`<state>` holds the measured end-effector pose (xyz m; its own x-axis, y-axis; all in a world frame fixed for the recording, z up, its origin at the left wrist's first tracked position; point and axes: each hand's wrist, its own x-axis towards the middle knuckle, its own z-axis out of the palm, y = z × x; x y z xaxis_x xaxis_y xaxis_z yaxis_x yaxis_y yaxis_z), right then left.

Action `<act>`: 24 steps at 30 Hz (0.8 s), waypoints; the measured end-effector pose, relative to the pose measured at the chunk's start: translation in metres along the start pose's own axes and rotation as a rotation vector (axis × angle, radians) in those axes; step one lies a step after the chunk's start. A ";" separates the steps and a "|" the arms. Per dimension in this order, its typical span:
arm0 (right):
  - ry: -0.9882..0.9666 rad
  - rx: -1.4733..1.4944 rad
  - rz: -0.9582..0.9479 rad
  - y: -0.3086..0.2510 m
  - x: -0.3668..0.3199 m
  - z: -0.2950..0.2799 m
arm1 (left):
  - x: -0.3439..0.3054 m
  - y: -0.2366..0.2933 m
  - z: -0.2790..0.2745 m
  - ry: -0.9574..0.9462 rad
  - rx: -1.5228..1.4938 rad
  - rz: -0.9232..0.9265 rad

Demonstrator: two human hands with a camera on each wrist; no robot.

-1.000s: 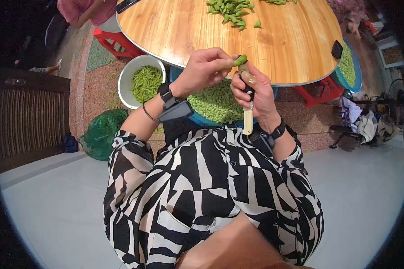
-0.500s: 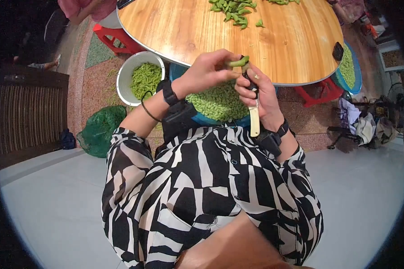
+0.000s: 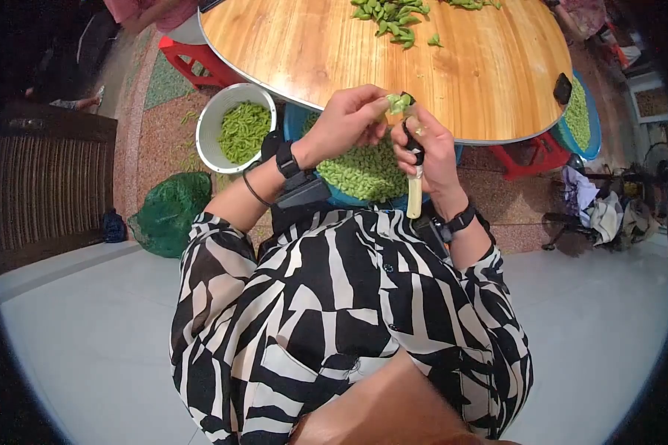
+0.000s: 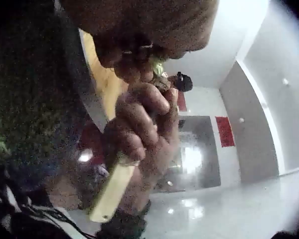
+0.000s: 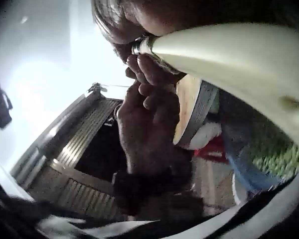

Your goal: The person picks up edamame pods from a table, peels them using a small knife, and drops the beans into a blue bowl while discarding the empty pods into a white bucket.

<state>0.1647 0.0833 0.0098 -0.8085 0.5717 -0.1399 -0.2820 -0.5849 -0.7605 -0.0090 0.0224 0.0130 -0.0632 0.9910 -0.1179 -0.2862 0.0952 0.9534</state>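
Note:
My left hand [image 3: 346, 122] pinches a green bean pod [image 3: 398, 103] between thumb and fingertips, above the near table edge. Pale green shows where the pod is split. Close beside it, my right hand [image 3: 432, 152] grips a knife [image 3: 414, 196] with a cream handle pointing down toward my body and black wrapping under the fingers. Its blade is mostly hidden at the pod. Bits of green stick to the right thumb. In the left wrist view the right fingers curl round the cream handle [image 4: 114, 191]; the right wrist view shows that handle [image 5: 229, 62] up close.
Below my hands stands a blue basin [image 3: 334, 194] of shelled beans [image 3: 364, 172]. Left of it is a white bucket [image 3: 202, 141] of pods, with a green net bag [image 3: 172, 215] nearby. More pods [image 3: 393, 16] lie on the wooden table [image 3: 297, 44]. Red stools [image 3: 189, 63] flank it.
The pod was a whole green pod at the fingertips; now it is split, with pale green showing. The left hand has shifted slightly and the right still grips the knife.

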 end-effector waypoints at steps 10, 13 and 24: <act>-0.002 0.028 0.015 0.007 0.002 -0.003 | 0.002 -0.009 0.000 0.074 0.200 0.104; -0.010 0.041 0.017 0.006 0.001 -0.002 | 0.000 -0.011 0.002 0.095 0.129 0.109; -0.017 -0.029 -0.016 0.004 0.000 0.002 | -0.003 -0.018 0.008 0.134 0.075 0.235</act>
<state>0.1625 0.0803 0.0078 -0.8128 0.5707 -0.1170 -0.2802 -0.5590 -0.7804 0.0039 0.0188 -0.0014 -0.2468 0.9660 0.0774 -0.1774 -0.1236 0.9763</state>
